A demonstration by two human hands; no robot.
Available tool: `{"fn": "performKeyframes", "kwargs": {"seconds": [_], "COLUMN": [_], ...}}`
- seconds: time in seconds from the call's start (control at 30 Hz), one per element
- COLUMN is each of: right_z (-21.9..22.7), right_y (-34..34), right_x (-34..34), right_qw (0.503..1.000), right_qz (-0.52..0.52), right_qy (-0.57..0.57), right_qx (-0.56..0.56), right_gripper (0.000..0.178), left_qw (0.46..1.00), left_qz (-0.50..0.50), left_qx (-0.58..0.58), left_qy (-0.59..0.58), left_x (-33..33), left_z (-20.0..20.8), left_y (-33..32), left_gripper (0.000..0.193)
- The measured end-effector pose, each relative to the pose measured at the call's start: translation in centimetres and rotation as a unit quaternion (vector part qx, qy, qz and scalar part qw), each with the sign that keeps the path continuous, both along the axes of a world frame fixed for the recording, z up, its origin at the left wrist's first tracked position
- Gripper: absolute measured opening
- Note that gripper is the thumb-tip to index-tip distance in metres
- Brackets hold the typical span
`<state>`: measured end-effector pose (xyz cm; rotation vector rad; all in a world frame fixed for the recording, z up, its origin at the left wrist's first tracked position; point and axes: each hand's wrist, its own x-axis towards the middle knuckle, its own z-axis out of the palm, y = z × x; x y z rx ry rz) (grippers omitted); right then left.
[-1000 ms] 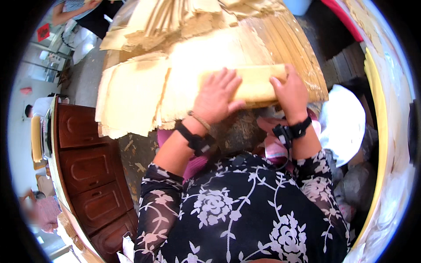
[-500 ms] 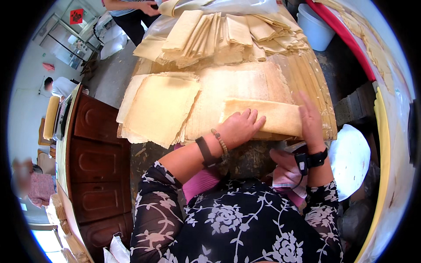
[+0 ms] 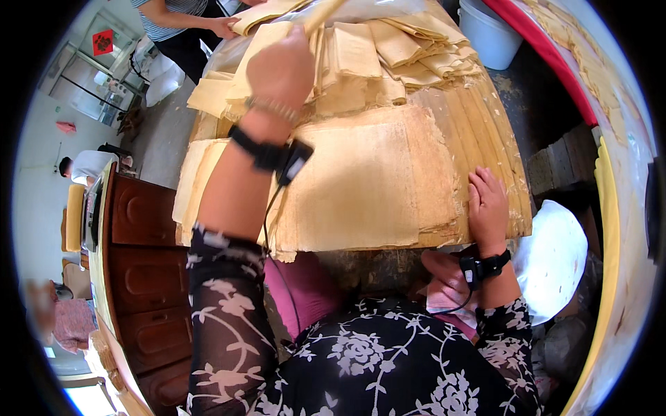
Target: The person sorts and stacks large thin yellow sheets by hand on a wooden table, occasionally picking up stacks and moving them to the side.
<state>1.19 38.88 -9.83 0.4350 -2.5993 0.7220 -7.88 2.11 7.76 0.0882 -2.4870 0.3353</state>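
My left hand point(image 3: 281, 73) reaches across the table, closed on a folded tofu sheet point(image 3: 322, 14), pale yellow, held above the far pile. The fingers are partly hidden behind the back of the hand. Down at the table's near right edge, my right hand point(image 3: 488, 208) lies on the wood with its fingers laid out and nothing in them. A stack of flat tofu sheets point(image 3: 361, 180) with ragged edges spreads in front of me. Its left part is partly covered by my left forearm. Beyond it lies a pile of folded tofu sheets point(image 3: 357, 52).
The wooden table point(image 3: 479, 118) is strewn with crumbs. At the far left edge a person's hand point(image 3: 223, 28) touches a folded sheet. A white bucket point(image 3: 489, 35) stands beyond the right side, and a brown cabinet point(image 3: 149, 270) stands to the left.
My left hand has moved forward from the near folded sheet to the far pile, carrying that sheet. My right hand has let go and dropped onto the table edge. The co-worker has leaned in.
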Motion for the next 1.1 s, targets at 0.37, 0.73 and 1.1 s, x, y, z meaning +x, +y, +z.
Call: {"fn": "performKeyframes", "kwargs": {"seconds": [0.37, 0.73, 1.1], "right_z": [0.4, -0.6, 0.4], "right_y": [0.1, 0.9, 0.7], "right_x": [-0.1, -0.4, -1.2], "right_qw": [1.0, 0.996, 0.995], "right_qz": [-0.008, 0.021, 0.04], "right_qy": [-0.011, -0.015, -0.041], "right_qx": [0.015, 0.082, 0.077], "right_gripper": [0.022, 0.028, 0.029], "left_qw": [0.976, 0.869, 0.971], "left_qz": [-0.082, -0.121, -0.04], "left_qx": [0.116, 0.46, 0.084], "left_qy": [-0.165, -0.137, -0.22], "left_x": [-5.8, 30.1, 31.0], "left_z": [-9.6, -6.4, -15.0], "left_y": [2.1, -6.6, -17.8], "left_gripper": [0.05, 0.047, 0.077]}}
